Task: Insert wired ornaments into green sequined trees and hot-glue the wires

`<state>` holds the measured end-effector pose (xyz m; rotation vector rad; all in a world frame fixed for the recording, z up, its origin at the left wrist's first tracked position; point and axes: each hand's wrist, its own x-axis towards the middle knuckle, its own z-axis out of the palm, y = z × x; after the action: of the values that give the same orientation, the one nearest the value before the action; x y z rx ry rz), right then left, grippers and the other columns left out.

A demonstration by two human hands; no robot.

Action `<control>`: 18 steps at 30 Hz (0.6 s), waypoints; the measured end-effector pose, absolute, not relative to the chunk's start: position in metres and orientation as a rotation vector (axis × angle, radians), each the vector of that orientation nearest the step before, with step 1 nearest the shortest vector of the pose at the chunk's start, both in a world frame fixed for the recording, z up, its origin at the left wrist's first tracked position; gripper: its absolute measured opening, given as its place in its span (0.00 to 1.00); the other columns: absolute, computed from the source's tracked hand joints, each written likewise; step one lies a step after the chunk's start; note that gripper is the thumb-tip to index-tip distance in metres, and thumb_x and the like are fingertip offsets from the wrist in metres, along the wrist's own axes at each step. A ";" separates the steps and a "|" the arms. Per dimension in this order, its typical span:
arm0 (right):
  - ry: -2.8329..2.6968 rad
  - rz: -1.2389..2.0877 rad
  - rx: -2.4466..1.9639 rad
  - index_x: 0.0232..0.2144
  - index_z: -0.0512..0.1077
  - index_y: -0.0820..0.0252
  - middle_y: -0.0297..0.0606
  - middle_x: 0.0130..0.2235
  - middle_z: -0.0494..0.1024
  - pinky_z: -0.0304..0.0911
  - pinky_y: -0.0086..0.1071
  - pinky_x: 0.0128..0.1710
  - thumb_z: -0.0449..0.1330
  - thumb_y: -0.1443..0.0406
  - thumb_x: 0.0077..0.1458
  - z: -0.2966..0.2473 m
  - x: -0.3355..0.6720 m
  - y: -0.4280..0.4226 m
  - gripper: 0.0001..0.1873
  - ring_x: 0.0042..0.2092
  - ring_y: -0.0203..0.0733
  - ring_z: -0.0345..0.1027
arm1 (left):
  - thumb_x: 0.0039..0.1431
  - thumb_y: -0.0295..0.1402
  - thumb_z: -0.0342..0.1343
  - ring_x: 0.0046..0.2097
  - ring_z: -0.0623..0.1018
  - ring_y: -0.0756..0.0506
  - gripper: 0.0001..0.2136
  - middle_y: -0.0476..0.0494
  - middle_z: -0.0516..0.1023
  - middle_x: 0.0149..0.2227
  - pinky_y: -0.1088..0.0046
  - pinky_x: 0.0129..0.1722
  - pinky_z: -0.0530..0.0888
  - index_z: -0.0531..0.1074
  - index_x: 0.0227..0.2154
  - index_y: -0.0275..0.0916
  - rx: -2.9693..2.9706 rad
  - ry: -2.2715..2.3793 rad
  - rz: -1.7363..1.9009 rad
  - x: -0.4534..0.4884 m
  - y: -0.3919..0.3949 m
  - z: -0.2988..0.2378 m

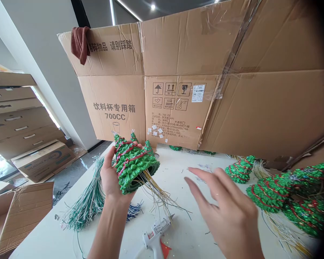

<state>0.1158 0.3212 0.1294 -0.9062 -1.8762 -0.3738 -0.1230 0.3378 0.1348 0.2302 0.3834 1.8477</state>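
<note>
My left hand (110,175) is closed round a bunch of small green glitter Christmas trees (132,162) with red garlands, held tilted above the white table (178,237). Pale wires trail from the trees' bases down to the right. Beside them, my right hand (226,210) hovers over the table, fingers stretched out and apart, holding nothing. A white hot-glue gun (156,235) with a red trigger lies on the table below and between both hands.
More green trees (275,192) lie at the table's right, one (240,169) farther back. A bundle of green and white wires (86,201) sprawls at the left. A flattened cardboard wall (205,79) stands behind the table, a brown cloth (80,43) hanging on it. Boxes (43,160) stack at left.
</note>
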 end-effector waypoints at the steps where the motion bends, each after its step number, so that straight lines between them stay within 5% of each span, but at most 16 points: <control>1: -1.774 -0.335 -0.913 0.43 0.81 0.56 0.31 0.30 0.70 0.57 0.34 0.28 0.69 0.69 0.67 0.130 0.116 0.322 0.04 0.27 0.36 0.60 | 0.67 0.42 0.59 0.48 0.88 0.34 0.15 0.37 0.88 0.44 0.51 0.57 0.84 0.81 0.49 0.37 0.234 0.383 1.852 -0.123 0.338 0.135; 5: -1.446 0.259 -0.820 0.43 0.83 0.51 0.39 0.42 0.71 0.67 0.34 0.37 0.64 0.59 0.72 0.132 0.122 0.327 0.08 0.40 0.41 0.69 | 0.67 0.42 0.58 0.48 0.88 0.35 0.16 0.38 0.88 0.44 0.51 0.57 0.83 0.81 0.49 0.38 0.238 0.402 1.859 -0.124 0.338 0.134; 10: -1.600 1.096 -0.290 0.55 0.83 0.45 0.46 0.57 0.82 0.75 0.51 0.59 0.51 0.41 0.74 0.135 0.123 0.339 0.28 0.63 0.56 0.75 | 0.67 0.42 0.60 0.48 0.88 0.34 0.15 0.37 0.88 0.44 0.51 0.57 0.83 0.81 0.48 0.38 0.231 0.392 1.842 -0.123 0.339 0.134; 13: -1.767 1.519 -0.144 0.55 0.83 0.49 0.46 0.50 0.88 0.76 0.52 0.56 0.47 0.35 0.71 0.139 0.119 0.333 0.37 0.52 0.55 0.84 | 0.68 0.41 0.58 0.48 0.88 0.35 0.15 0.37 0.88 0.44 0.52 0.56 0.84 0.82 0.48 0.38 0.232 0.367 1.833 -0.120 0.338 0.135; 15: -1.890 1.649 -0.110 0.46 0.85 0.56 0.46 0.37 0.88 0.78 0.46 0.47 0.44 0.32 0.69 0.142 0.119 0.323 0.44 0.40 0.52 0.83 | 0.69 0.41 0.57 0.47 0.88 0.36 0.14 0.38 0.88 0.44 0.53 0.56 0.84 0.82 0.48 0.38 0.231 0.359 1.832 -0.119 0.338 0.136; 18: -2.133 1.383 -0.385 0.34 0.83 0.54 0.37 0.28 0.80 0.72 0.36 0.41 0.51 0.36 0.71 0.143 0.124 0.307 0.36 0.33 0.43 0.76 | 0.70 0.41 0.56 0.47 0.88 0.36 0.15 0.37 0.88 0.43 0.53 0.56 0.84 0.82 0.47 0.37 0.235 0.380 1.836 -0.118 0.337 0.136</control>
<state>0.1238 0.3071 0.1433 -0.3849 -2.1330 1.3834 -0.1179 0.3373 0.1363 0.2354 0.3803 1.8359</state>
